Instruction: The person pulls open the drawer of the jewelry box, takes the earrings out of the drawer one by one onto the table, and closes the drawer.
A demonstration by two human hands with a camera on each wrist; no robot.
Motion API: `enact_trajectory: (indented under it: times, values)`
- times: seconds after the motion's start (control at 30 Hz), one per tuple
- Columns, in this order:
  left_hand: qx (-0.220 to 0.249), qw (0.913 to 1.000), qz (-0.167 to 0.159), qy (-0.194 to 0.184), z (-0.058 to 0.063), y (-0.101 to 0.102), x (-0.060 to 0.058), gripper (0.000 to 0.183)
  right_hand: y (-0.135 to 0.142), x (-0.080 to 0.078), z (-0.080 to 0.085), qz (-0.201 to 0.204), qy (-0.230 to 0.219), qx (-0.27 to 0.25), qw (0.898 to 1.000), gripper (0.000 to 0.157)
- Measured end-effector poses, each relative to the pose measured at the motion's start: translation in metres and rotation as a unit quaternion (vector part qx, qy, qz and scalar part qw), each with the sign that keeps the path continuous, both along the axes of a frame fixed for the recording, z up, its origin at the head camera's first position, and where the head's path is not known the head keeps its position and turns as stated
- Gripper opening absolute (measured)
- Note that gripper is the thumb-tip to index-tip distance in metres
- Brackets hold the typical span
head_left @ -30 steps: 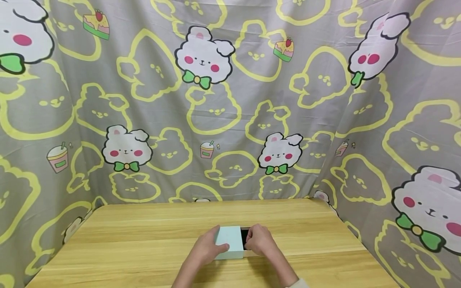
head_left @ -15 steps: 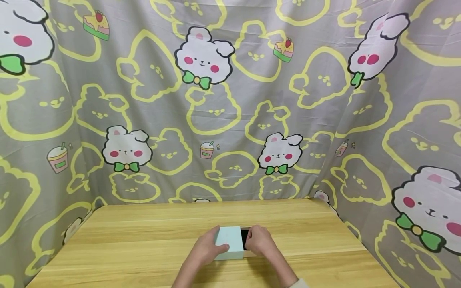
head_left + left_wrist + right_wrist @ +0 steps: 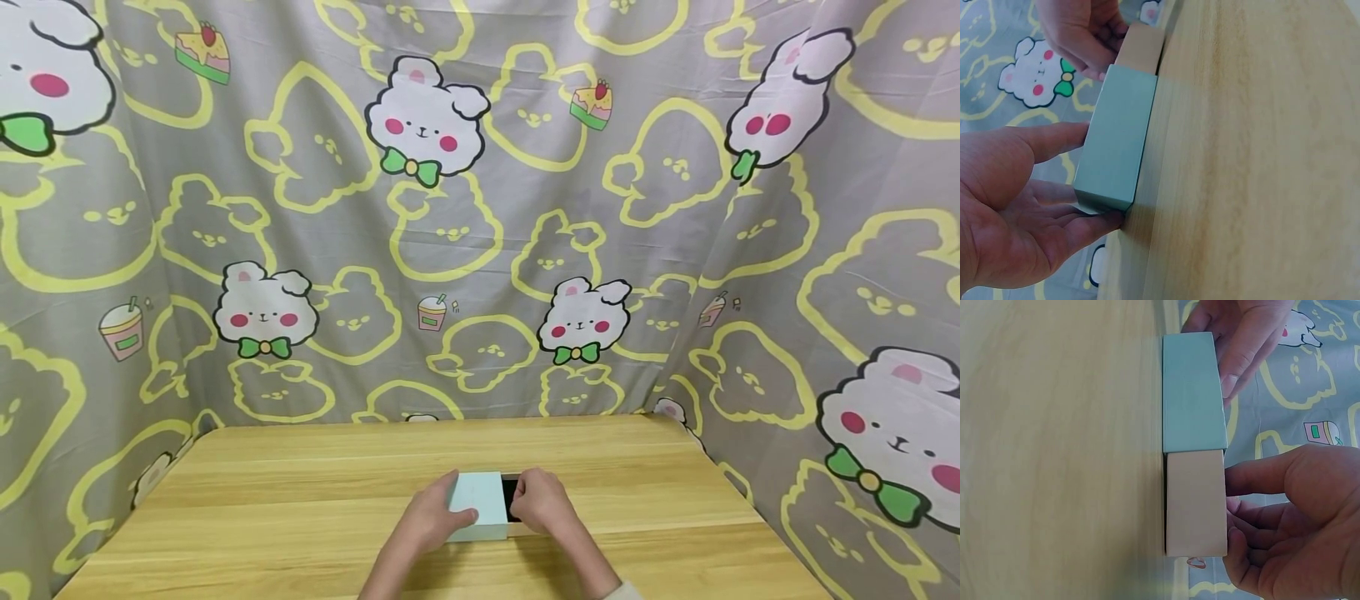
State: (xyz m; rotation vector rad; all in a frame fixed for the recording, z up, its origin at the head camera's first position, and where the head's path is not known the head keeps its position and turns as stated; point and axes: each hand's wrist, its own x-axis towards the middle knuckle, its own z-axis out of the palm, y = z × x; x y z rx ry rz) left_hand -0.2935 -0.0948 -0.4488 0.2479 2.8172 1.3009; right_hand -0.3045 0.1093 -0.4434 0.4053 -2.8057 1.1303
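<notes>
A small mint-green box sleeve (image 3: pixel 480 493) lies on the table, with a beige drawer (image 3: pixel 1196 503) slid partly out of its right end. Black shows inside the drawer in the head view. My left hand (image 3: pixel 431 514) grips the sleeve by its left end, thumb on the near top corner and other fingers at the far side. Bent over the drawer's exposed part, my right hand (image 3: pixel 542 500) holds it, with the thumb and fingers curled over its top edges. The fingertips are hidden behind the front wall in the right wrist view.
Both hands work over a light wood-grain table (image 3: pixel 300 492). A grey curtain (image 3: pixel 480 217) printed with yellow outlines and white rabbit faces hangs behind the table and along both sides.
</notes>
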Motion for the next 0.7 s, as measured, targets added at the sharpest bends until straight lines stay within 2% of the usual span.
enact_trajectory:
  times: [0.2, 0.7]
  values:
    - [0.003, 1.0000, 0.000, -0.001, -0.0003, -0.0003, 0.0003, 0.077, 0.0004, 0.0003, 0.0009, 0.002, 0.008, 0.001, 1.000, 0.024]
    - [0.004, 1.0000, -0.004, 0.007, 0.0000, -0.0002, 0.0008, 0.077, 0.0008, -0.0014, 0.0002, 0.002, 0.012, 0.001, 1.000, 0.021]
